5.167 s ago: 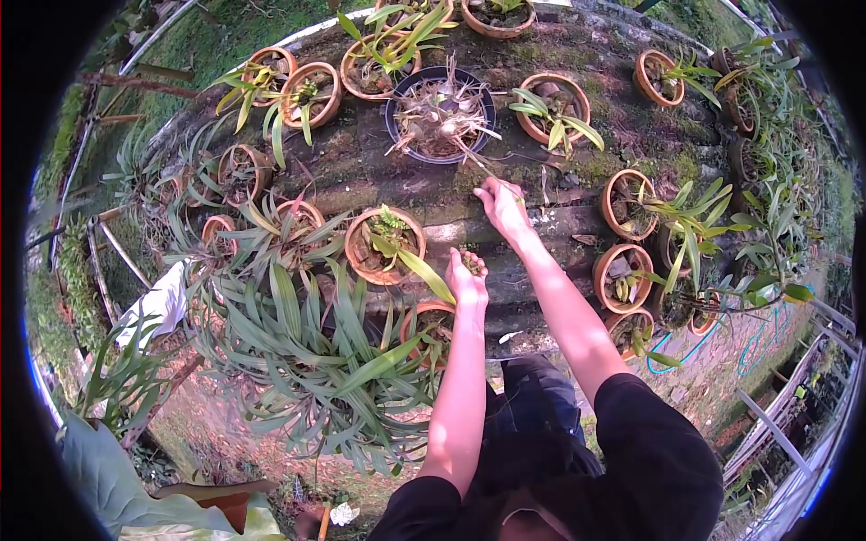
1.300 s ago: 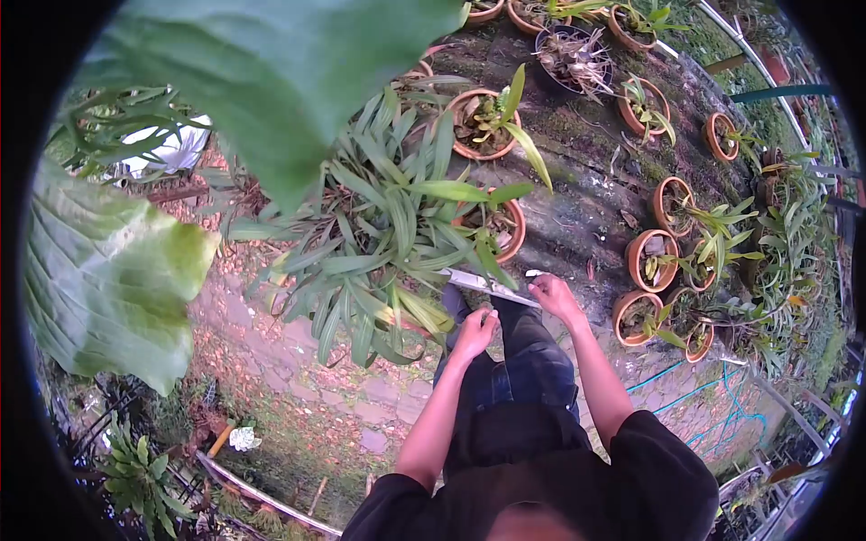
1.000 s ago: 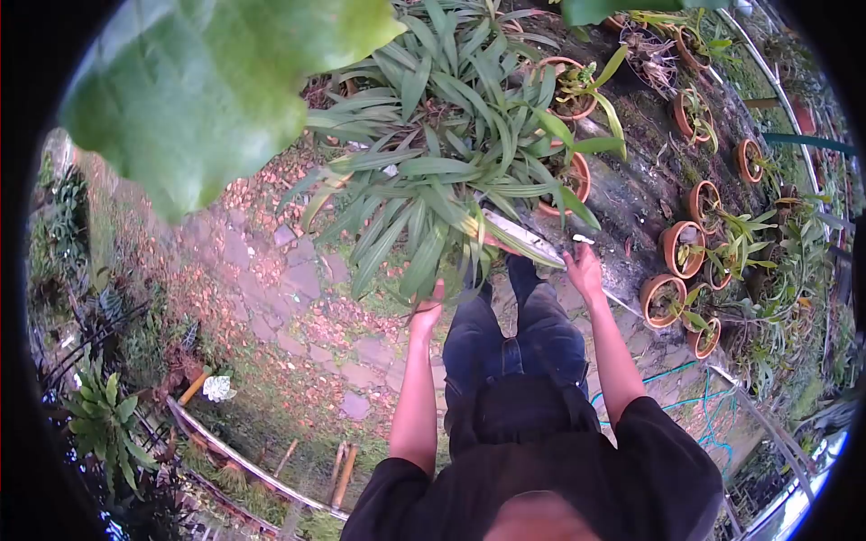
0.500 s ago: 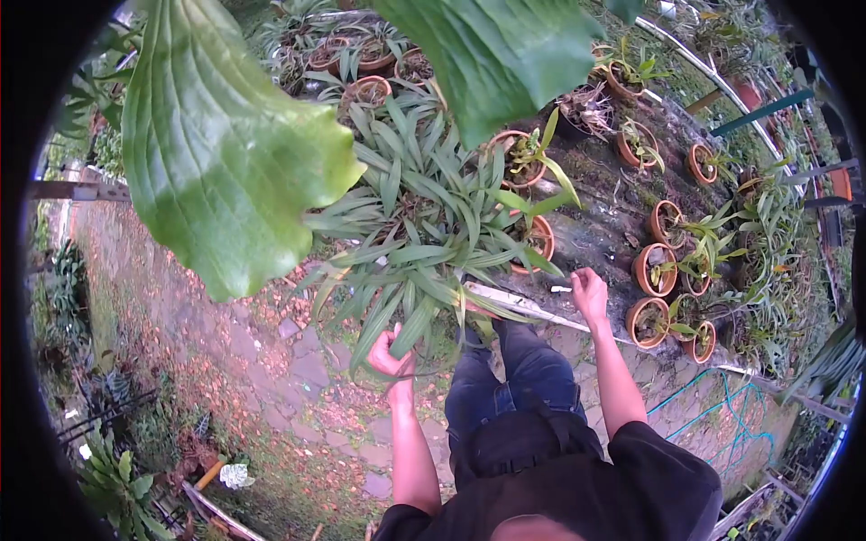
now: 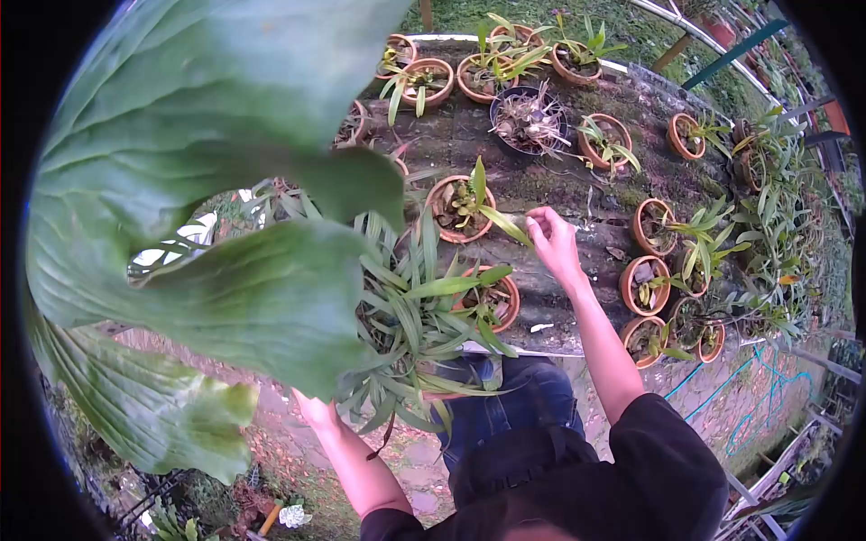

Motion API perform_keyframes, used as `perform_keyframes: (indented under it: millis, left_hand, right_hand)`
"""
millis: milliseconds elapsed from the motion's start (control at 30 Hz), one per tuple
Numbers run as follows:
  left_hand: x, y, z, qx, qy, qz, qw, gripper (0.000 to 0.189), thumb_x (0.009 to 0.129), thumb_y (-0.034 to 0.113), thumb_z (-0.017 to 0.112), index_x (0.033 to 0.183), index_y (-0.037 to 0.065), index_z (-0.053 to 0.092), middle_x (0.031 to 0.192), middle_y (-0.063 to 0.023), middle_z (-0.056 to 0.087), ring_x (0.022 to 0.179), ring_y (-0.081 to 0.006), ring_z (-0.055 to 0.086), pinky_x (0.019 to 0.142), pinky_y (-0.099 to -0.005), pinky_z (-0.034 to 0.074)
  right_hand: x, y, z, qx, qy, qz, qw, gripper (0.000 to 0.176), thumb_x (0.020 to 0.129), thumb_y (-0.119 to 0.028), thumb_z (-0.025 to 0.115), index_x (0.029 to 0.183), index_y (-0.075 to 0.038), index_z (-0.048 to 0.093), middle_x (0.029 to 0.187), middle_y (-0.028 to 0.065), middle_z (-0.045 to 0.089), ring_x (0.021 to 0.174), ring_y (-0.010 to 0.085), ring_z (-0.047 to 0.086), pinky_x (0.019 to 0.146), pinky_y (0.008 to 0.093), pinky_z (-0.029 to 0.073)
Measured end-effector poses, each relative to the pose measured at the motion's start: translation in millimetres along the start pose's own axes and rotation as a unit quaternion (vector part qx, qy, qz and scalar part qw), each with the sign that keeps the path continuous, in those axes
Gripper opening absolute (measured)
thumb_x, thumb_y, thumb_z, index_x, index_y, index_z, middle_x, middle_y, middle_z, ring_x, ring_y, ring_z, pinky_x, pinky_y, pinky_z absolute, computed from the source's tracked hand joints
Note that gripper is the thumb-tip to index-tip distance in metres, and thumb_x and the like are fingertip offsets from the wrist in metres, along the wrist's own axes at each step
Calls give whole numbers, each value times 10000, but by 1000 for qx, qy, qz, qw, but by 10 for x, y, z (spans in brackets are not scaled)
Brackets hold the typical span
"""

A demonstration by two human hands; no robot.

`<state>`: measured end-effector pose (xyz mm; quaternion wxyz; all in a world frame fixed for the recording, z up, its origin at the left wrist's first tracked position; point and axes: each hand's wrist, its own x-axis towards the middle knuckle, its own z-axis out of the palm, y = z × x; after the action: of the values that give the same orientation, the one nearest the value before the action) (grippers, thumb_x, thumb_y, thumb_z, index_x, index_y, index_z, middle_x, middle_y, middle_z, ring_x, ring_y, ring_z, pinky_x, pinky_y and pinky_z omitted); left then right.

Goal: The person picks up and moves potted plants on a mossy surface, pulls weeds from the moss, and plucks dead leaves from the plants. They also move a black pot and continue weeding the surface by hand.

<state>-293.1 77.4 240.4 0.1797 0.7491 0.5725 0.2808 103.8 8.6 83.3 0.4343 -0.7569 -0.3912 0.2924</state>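
My right hand [image 5: 552, 242] reaches out over a mossy bench [image 5: 564, 185], fingers bent down at the tip of a long green leaf from a clay pot [image 5: 445, 194]. Whether the fingers pinch anything is unclear. My left forearm [image 5: 352, 464] stretches down to the left, and its hand is hidden behind a huge green leaf [image 5: 207, 234] close to the camera. A bushy plant with strap leaves [image 5: 415, 316] hangs over the bench's near edge between my arms, beside another clay pot [image 5: 510, 307].
Several clay pots with small plants line the bench, among them a black pot of dry roots [image 5: 528, 117] at the back and pots [image 5: 642, 287] on the right. A blue hose [image 5: 722, 379] lies on the paved ground to the right.
My right hand has risen from the bench's near edge to the leaf tip further in. My left hand has dropped out of sight behind the big leaf. The view has swung back toward the bench.
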Motion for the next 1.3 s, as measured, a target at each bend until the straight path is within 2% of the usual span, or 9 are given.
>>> perform_keyframes:
  millis: [100,233,433,533,667,733,933,1033,1300]
  left_hand:
    - [812,819,556,-127,-174,20,976,121,912,99,699,957,-10,673,807,-58,667,686,-126,602,644,-271,459]
    - [1457,654,1517,-205,-250,3,946,196,914,153,712,997,-21,678,835,-47,673,654,-85,575,635,-236,492]
    - [2311,255,2966,-372,-340,-275,819,394,950,266,697,1131,-72,605,977,-119,675,808,-174,686,766,-305,599]
    - [2568,-128,3657,-447,-296,-316,783,445,961,222,676,1221,-110,535,1134,-233,625,945,-302,694,837,-391,619]
    - [2936,-300,4280,-593,-206,-413,660,628,972,146,637,1412,-136,289,1412,-366,393,1168,-502,567,915,-516,595]
    - [3142,-356,4550,-601,-144,-428,659,595,969,136,639,1406,-111,319,1392,-366,413,1164,-498,573,915,-551,593]
    - [3528,-580,4873,-609,-25,-459,646,271,972,66,621,1209,-38,540,1088,-208,643,1006,-368,679,863,-519,627]
    - [3668,-795,4853,-618,-81,-499,602,250,960,40,627,1182,-41,546,1084,-208,644,960,-368,692,828,-483,646]
    - [3347,-622,3959,-618,-96,-497,602,187,975,44,562,1066,-117,535,1103,-275,628,1011,-469,664,852,-473,640]
  right_hand:
    - [220,18,77,1,-17,6,1000,196,948,-131,639,1082,11,656,850,108,721,756,154,688,701,304,547]
    - [265,312,171,-11,-15,14,1000,214,945,-142,641,1095,11,653,890,125,725,785,178,698,722,323,552]
    - [-124,885,195,-30,-10,109,993,225,922,-134,658,1084,23,659,918,150,718,826,233,708,768,350,554]
    - [-294,1025,189,-11,-5,156,988,225,924,-131,657,1089,21,662,925,150,721,838,232,711,777,355,555]
    - [-411,1089,134,7,10,181,983,221,926,-131,658,1086,23,658,916,142,720,835,214,709,762,341,552]
    - [-429,1116,111,19,16,190,981,217,930,-128,657,1085,23,656,912,136,719,825,208,704,756,333,551]
    - [-339,1113,4,33,9,208,977,207,940,-120,649,1089,24,654,916,128,711,806,184,690,730,316,554]
    - [-215,1135,2,28,3,211,977,214,941,-120,648,1098,25,656,919,126,711,810,185,692,736,316,555]
    - [377,883,99,70,-85,173,979,224,950,-122,635,1121,22,657,972,125,706,825,186,687,741,317,545]
